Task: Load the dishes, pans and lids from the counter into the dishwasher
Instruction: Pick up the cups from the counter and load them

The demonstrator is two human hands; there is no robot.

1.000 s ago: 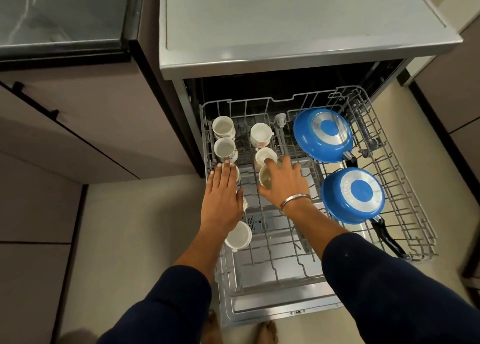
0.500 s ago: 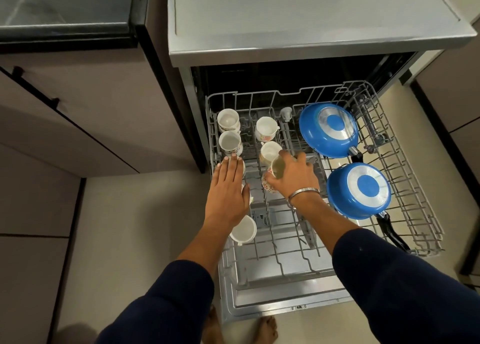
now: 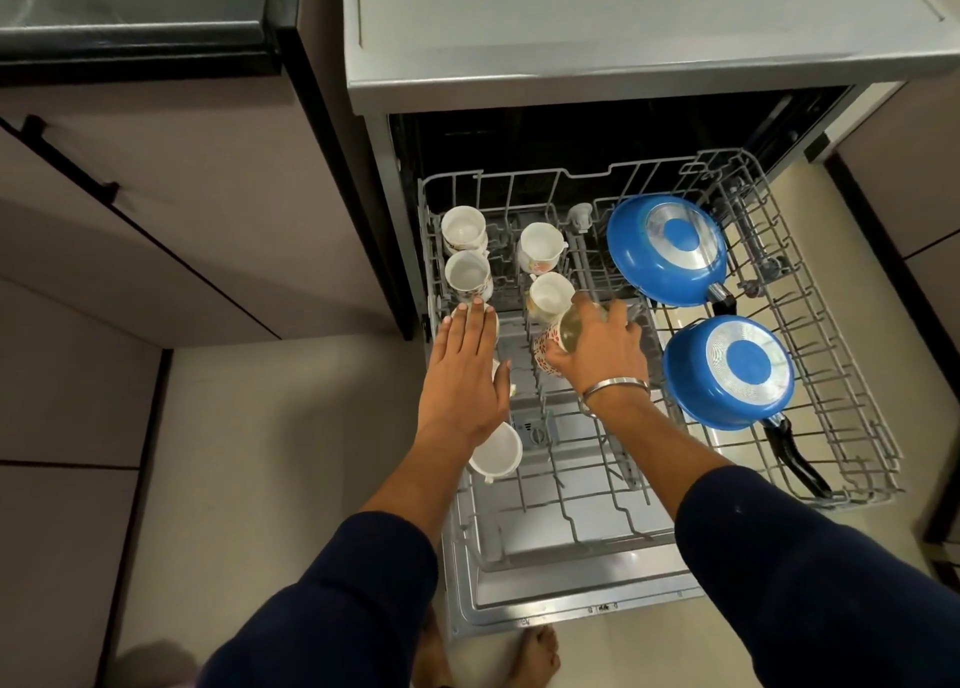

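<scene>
The left hand lies flat, fingers straight, over white ceramic cups at the grey wire dishwasher rack's nine o'clock edge. The right hand curls its fingers around a red-patterned white mug, tilted mid-rack. Two glossy blue round pans sit upturned at three o'clock.

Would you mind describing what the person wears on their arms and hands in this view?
Both arms wear dark navy sleeves pushed up, leaving the forearms bare. The right hand has a plain silver metal bangle at the wrist. The left hand shows no gloves, rings or watch.
</scene>
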